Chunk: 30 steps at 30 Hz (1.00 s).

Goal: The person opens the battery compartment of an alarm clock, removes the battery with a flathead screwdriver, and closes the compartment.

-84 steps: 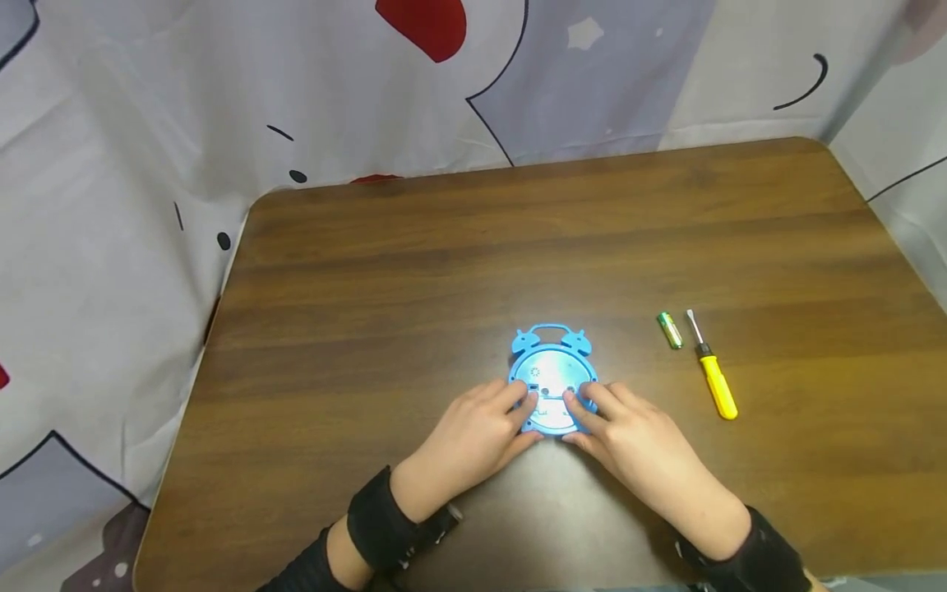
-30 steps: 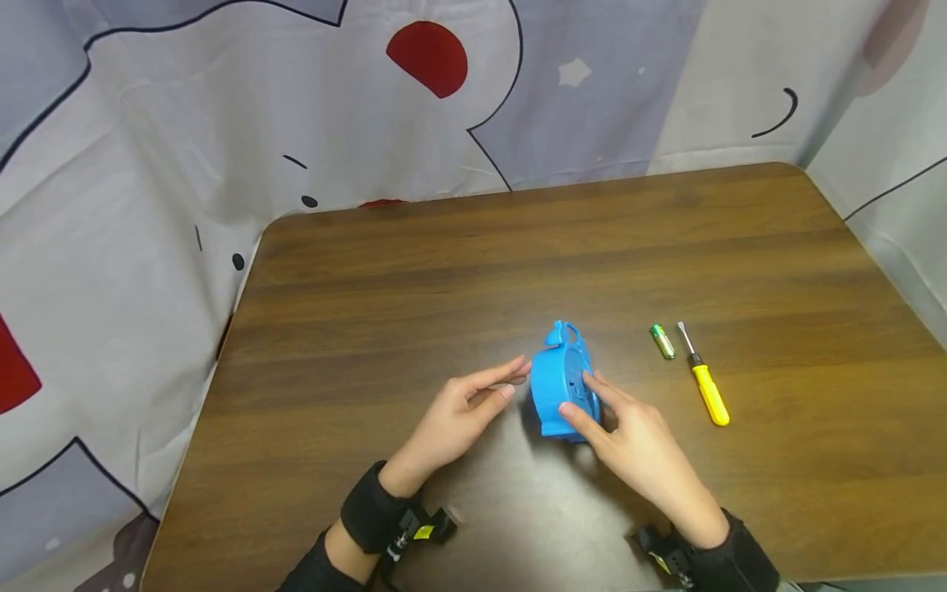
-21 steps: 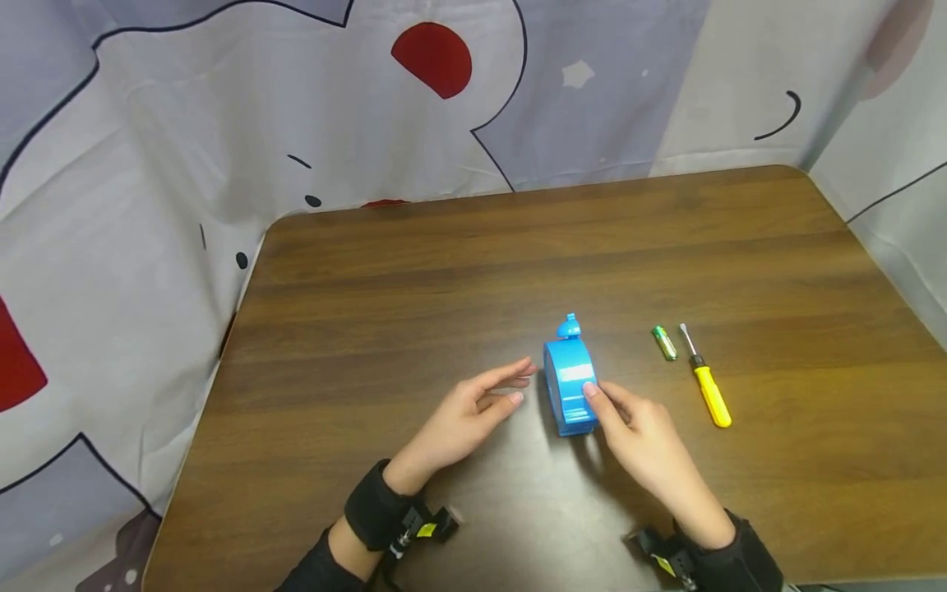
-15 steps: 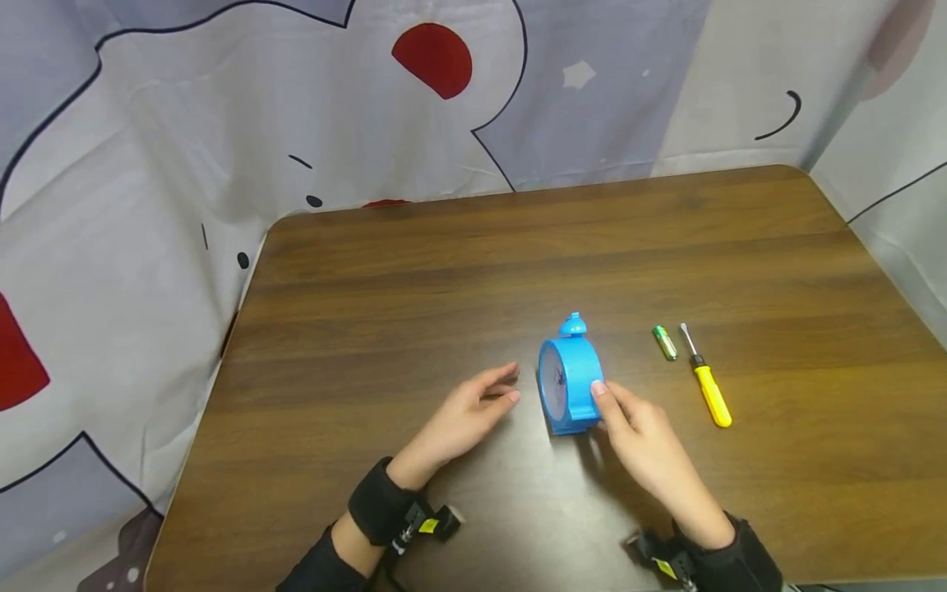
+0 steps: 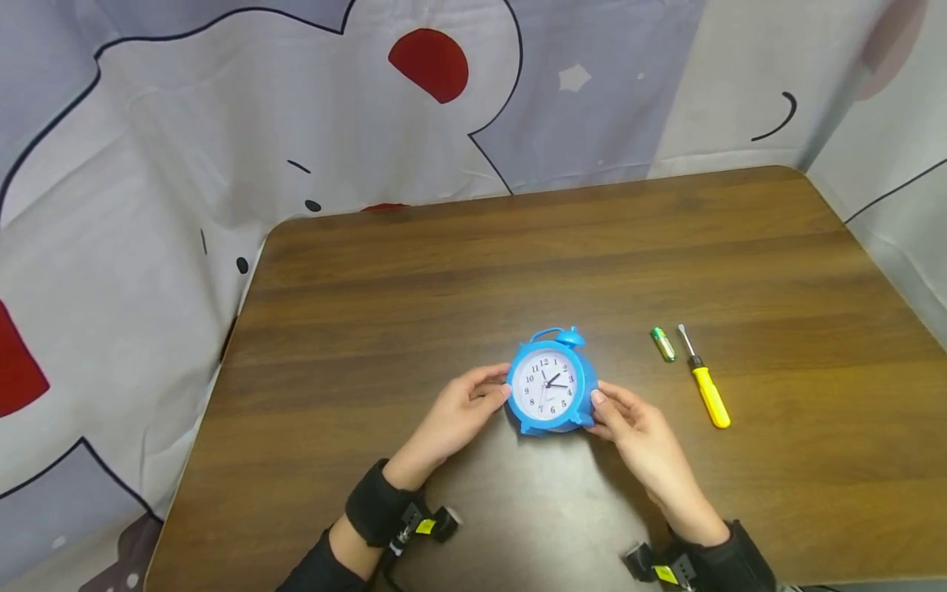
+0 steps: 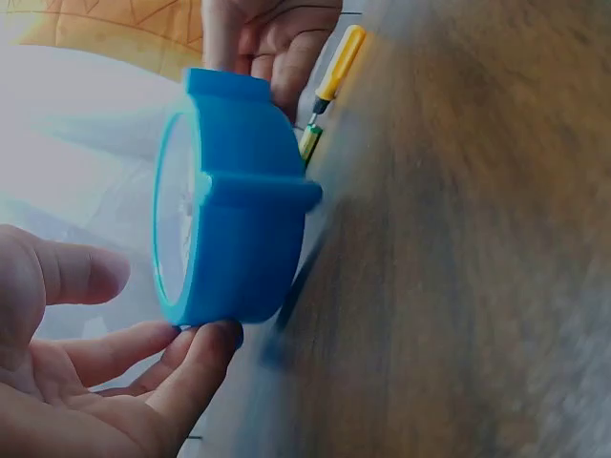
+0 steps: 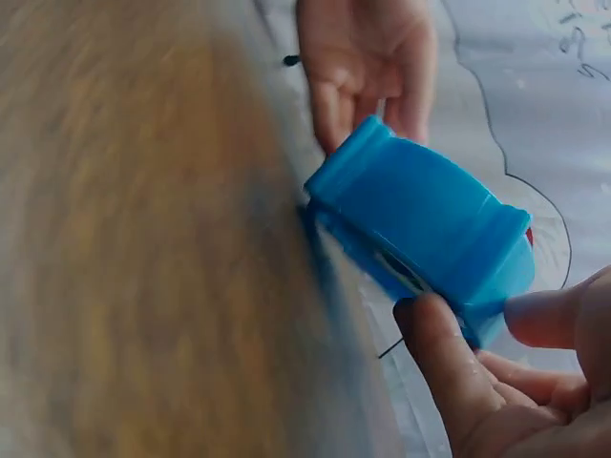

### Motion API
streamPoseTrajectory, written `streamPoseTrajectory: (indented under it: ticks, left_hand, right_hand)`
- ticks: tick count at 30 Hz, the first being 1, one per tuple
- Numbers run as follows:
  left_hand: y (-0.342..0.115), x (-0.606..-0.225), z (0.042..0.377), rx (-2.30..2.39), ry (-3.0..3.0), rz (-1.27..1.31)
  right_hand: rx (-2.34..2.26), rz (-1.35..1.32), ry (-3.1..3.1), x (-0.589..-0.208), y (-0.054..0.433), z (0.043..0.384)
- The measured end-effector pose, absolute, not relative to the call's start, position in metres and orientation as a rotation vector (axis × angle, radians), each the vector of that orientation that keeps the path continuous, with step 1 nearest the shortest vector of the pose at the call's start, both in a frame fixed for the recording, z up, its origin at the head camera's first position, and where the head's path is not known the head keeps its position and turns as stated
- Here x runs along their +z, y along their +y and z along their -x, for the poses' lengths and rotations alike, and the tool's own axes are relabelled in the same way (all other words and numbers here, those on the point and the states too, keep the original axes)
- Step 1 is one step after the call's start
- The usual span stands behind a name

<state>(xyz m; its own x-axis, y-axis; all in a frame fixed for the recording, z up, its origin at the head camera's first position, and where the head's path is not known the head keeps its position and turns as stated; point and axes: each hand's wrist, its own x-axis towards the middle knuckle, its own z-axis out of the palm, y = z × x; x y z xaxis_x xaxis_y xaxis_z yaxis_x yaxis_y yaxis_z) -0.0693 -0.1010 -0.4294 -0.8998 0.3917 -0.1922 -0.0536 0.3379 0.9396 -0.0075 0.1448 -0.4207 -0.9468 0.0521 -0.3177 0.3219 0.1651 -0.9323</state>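
Observation:
A blue twin-bell alarm clock point(image 5: 546, 388) is tilted in front of me, its white numbered dial turned up toward the head camera. My right hand point(image 5: 648, 444) pinches its right edge between thumb and fingers. At the opposite edge, my left hand point(image 5: 457, 418) touches the case with its fingertips. The left wrist view shows the left thumb point(image 6: 91, 274) apart from the clock, the fingers fairly straight. In the right wrist view the underside of the case point(image 7: 410, 196) and its feet are visible, held off the tabletop. The clock's back is hidden from the head camera.
A green battery point(image 5: 663, 344) lies right of the clock on the brown wooden table point(image 5: 414, 288). Beside it is a screwdriver point(image 5: 708, 385) with a yellow handle. A printed curtain point(image 5: 296, 90) hangs behind the table's far edge.
The clock first lay back side up under both hands. My right hand has lifted and turned it until the dial faces me. The left hand let go, then came back to its left edge.

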Motion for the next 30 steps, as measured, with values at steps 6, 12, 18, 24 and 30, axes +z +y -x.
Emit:
streamPoseTrajectory:
  ticks: [6,12,18,24,30]
  left_hand:
    - [-0.1032,-0.4249,0.0676,1.565,2.276,-0.299]
    - [-0.1026,-0.4209,0.0653,1.504,2.351,-0.358]
    - [-0.1026,-0.4191,0.0656,1.457,2.382,-0.403]
    - [-0.1027,-0.4202,0.0654,1.442,2.384,-0.434]
    - [-0.1018,-0.4197,0.0634,1.434,2.375,-0.436]
  right_hand:
    - [-1.544,-0.332,2.526,-0.4226,0.1427,0.0074]
    - [-1.302,-0.184,2.706,-0.4259,0.1420,0.0074]
    - [-1.330,-0.168,2.664,-0.4280,0.1432,0.0065]
    - [-1.295,-0.152,2.674,-0.4272,0.1438,0.0060]
    - [-1.243,-0.121,2.704,-0.4261,0.1461,0.0061]
